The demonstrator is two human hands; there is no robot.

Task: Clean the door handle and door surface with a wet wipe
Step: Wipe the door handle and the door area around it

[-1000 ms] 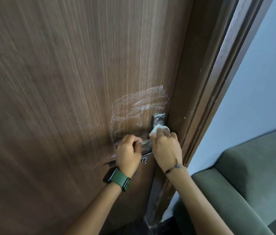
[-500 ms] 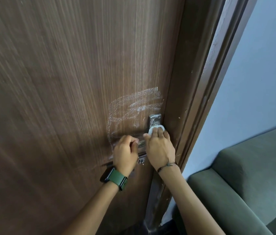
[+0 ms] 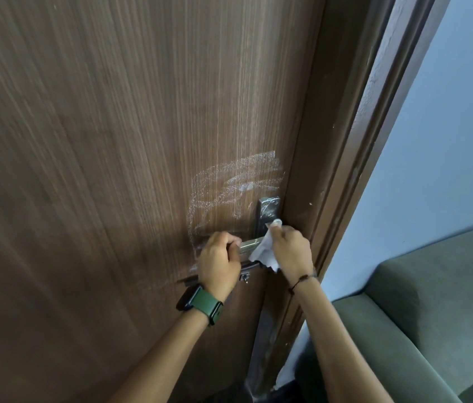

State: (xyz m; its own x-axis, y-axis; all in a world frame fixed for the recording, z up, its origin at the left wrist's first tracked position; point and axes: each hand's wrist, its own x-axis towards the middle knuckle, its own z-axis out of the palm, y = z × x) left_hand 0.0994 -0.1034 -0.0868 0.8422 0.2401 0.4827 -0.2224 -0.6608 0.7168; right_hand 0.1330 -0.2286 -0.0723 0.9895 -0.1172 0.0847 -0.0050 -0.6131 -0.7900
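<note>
A dark brown wooden door (image 3: 113,141) fills most of the view. Whitish wipe streaks (image 3: 235,184) mark its surface above the metal lever handle (image 3: 248,245). The handle's metal backplate (image 3: 267,210) stands upright near the door's edge. My left hand (image 3: 219,264), with a green watch on the wrist, grips the lever. My right hand (image 3: 292,251) pinches a white wet wipe (image 3: 264,251) and presses its top against the lower part of the backplate; the rest of the wipe hangs loose over the lever.
The brown door frame (image 3: 354,170) runs along the door's right edge. Beyond it is a pale blue wall (image 3: 439,155). A green sofa (image 3: 433,315) stands at the lower right, close to my right arm.
My right hand has shifted right and opened out the wipe, which now hangs loose instead of being bunched under the fingers. My left hand keeps its grip on the lever.
</note>
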